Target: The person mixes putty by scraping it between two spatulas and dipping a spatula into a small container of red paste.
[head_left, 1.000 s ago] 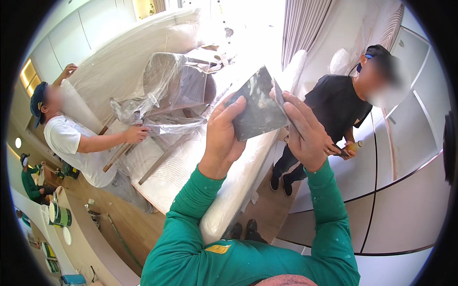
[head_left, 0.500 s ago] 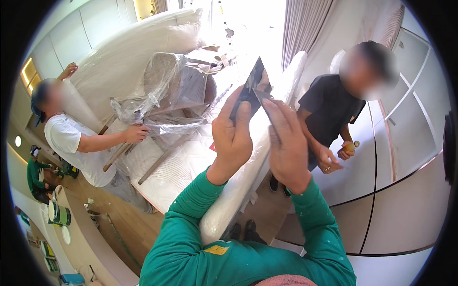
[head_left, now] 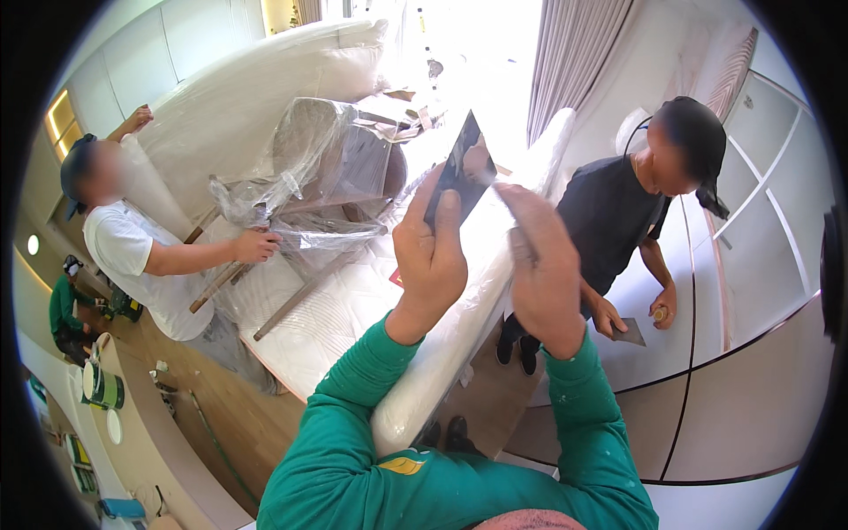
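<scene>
My left hand (head_left: 430, 256) is closed on the lower part of a dark, shiny scraper blade (head_left: 466, 163). The thumb lies flat across its face and the pointed corner sticks up. Pale reflections show on the metal. My right hand (head_left: 545, 265) is just right of the blade, its fingers bent together and slightly blurred. One finger reaches toward the blade's right edge, and I cannot tell if it touches. Whatever the right hand holds is hidden by the fingers.
A plastic-wrapped mattress (head_left: 344, 314) bears a wrapped chair (head_left: 340, 159). At left, a person in a white shirt (head_left: 119, 243) grips the chair's leg. To my right, a person in black (head_left: 609, 225) holds a small scraper (head_left: 629, 332) and a bottle. Beyond them are wall panels (head_left: 751, 397).
My right hand has drawn slightly away from the blade, and the shiny piece beside its fingers no longer shows. The person in black has bent the head down, and their scraper now shows.
</scene>
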`<state>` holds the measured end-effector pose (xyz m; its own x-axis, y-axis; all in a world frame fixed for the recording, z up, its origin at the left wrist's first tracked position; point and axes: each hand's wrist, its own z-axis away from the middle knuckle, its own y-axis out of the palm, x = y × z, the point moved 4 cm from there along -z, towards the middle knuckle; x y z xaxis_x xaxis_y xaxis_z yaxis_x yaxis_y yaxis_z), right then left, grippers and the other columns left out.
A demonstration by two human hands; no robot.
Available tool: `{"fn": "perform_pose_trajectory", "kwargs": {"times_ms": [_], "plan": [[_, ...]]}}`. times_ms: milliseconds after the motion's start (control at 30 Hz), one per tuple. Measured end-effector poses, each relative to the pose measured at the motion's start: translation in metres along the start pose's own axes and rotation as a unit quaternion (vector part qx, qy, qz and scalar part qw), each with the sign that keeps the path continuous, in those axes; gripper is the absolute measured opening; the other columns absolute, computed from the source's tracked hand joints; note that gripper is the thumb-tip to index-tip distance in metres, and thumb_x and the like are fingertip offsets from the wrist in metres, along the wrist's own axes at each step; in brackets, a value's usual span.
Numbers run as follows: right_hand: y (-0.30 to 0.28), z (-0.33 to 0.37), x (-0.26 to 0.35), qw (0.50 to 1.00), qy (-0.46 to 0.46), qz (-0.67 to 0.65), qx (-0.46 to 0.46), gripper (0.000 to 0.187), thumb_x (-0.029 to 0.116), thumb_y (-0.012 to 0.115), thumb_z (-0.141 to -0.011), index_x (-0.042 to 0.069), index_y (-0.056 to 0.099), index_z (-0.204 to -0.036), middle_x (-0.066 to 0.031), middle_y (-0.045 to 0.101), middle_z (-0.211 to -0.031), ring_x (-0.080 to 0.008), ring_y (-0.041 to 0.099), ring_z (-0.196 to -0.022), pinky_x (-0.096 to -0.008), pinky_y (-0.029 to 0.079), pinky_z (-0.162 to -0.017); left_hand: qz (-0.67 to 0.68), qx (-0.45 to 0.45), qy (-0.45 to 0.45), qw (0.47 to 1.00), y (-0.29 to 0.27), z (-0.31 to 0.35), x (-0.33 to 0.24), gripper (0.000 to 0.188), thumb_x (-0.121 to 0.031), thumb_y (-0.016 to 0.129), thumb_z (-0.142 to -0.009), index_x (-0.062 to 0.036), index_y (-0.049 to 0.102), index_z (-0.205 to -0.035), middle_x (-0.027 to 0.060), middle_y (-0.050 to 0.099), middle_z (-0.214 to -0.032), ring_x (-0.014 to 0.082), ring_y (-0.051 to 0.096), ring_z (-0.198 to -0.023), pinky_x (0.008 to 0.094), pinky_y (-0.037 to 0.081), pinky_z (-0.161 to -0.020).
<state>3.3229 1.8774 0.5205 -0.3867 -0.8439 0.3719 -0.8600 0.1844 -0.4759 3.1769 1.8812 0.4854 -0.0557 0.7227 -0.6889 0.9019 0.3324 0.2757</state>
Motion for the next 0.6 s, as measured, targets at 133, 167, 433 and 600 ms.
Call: {"fn": "perform_pose_trajectory", "kwargs": {"times_ms": [133, 167, 433, 600], "plan": [[-0.003, -0.012, -0.004, 1.000, -0.008, -0.006, -0.009, 0.039, -0.005, 0.049, -0.095, -0.001, 0.059, -0.132, -0.0205, 0.061, -0.130, -0.0331, 0.057, -0.126, -0.0380, 0.041, -0.109, -0.030, 0.010, 0.002, 0.999, 0.004, 0.000, 0.005, 0.039, -0.018, 0.055, -0.105, 0.0109, 0.057, -0.130, 0.0104, 0.068, -0.105, 0.0108, 0.060, -0.095, 0.0256, 0.048, -0.085], [-0.005, -0.014, -0.005, 1.000, -0.014, -0.003, 0.006, 0.040, -0.006, 0.051, -0.094, 0.001, 0.059, -0.133, -0.0206, 0.061, -0.131, -0.0340, 0.058, -0.125, -0.0387, 0.043, -0.107, -0.026, 0.007, -0.030, 0.999, 0.002, 0.001, 0.006, 0.039, -0.018, 0.054, -0.104, 0.0110, 0.057, -0.130, 0.0103, 0.068, -0.104, 0.0111, 0.060, -0.094, 0.0256, 0.048, -0.085], [-0.028, -0.020, -0.032, 0.981, -0.031, -0.190, 0.009, 0.041, -0.008, 0.054, -0.093, 0.003, 0.061, -0.132, -0.0185, 0.060, -0.134, -0.0325, 0.058, -0.126, -0.0375, 0.047, -0.104, 0.404, 0.001, -0.335, 0.851, -0.007, -0.012, 0.019, 0.036, -0.011, 0.052, -0.099, 0.0078, 0.053, -0.129, 0.0163, 0.065, -0.118, 0.0256, 0.068, -0.103, 0.0391, 0.056, -0.094], [-0.005, -0.014, -0.043, 0.997, -0.061, -0.020, 0.040, 0.048, -0.012, 0.054, -0.089, 0.007, 0.062, -0.133, -0.0162, 0.059, -0.137, -0.0335, 0.057, -0.129, -0.0384, 0.045, -0.108, 0.446, 0.033, -0.344, 0.826, -0.008, -0.011, 0.026, 0.029, -0.010, 0.052, -0.100, 0.0059, 0.057, -0.124, 0.0163, 0.067, -0.115, 0.0252, 0.069, -0.101, 0.0407, 0.056, -0.093]]}}
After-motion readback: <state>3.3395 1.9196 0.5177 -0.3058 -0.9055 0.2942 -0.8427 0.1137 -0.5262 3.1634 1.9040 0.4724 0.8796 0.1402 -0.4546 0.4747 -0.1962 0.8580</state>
